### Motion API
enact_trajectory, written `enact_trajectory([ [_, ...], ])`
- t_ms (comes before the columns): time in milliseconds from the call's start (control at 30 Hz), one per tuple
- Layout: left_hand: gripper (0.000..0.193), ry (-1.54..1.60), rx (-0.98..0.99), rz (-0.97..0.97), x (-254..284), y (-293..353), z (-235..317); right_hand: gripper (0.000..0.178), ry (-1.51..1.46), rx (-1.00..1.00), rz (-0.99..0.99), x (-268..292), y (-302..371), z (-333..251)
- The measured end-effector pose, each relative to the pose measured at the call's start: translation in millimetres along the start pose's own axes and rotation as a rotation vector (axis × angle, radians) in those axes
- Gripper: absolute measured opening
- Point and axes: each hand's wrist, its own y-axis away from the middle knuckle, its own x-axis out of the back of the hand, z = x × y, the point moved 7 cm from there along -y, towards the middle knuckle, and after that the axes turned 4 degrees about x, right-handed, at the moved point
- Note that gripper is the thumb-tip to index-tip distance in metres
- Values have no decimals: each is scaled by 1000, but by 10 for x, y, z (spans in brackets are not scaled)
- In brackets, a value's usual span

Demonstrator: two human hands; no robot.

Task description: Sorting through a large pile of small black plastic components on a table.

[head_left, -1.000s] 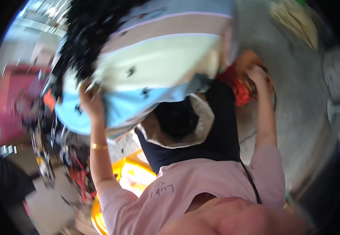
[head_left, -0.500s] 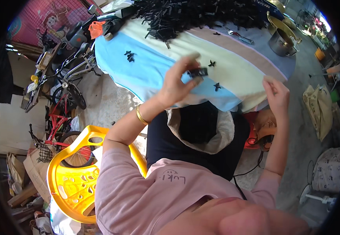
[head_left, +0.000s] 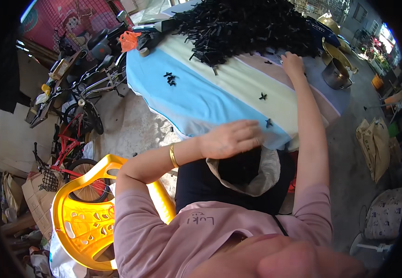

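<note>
My left hand (head_left: 233, 139) is over the mouth of a pale woven sack (head_left: 269, 169) between my legs. Its fingers stretch out, slightly blurred, and no piece shows in them; the sack's inside is dark. Across the table my right hand (head_left: 293, 65) reaches to the grey-brown part of the cloth, its fingers curled down where a slim metal hand tool lay. They mostly hide whatever is there. Small black strip bundles lie on the striped cloth (head_left: 201, 95): one bundle (head_left: 263, 96) on the cream stripe, another bundle (head_left: 269, 123) near the front edge, and a cluster (head_left: 170, 78) at left.
A big heap of black strips (head_left: 252, 28) covers the table's far side. A metal pot (head_left: 336, 74) stands at the right edge. An orange plastic bag (head_left: 129, 41) is at far left. Beside me are a yellow plastic chair (head_left: 83, 222) and bicycles (head_left: 83, 109).
My left hand has come down from above the table to the sack, and the black piece it held no longer shows. My right hand has reached forward to the tool's place.
</note>
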Motion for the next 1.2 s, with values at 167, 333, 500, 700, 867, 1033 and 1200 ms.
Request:
enact_trajectory([
  [167,36,-237,630,302,696,206,-1608,20,32,43,-110,52,9,16],
  [333,52,-185,1299,47,332,452,-2785,18,-195,103,-116,-78,-41,22],
  [500,47,-157,1192,-24,-176,-150,-2592,15,-897,52,284,246,-34,115],
  [700,29,-254,950,177,86,-412,-2375,14,-1124,-53,235,456,51,-47],
  [867,33,-88,717,486,161,-490,-2244,22,-1123,108,261,817,254,-543],
  [1033,35,218,633,501,41,-593,-2134,30,-986,321,73,818,442,-984],
  [1200,34,257,549,571,65,-658,-1976,25,-925,195,12,703,377,-841],
])
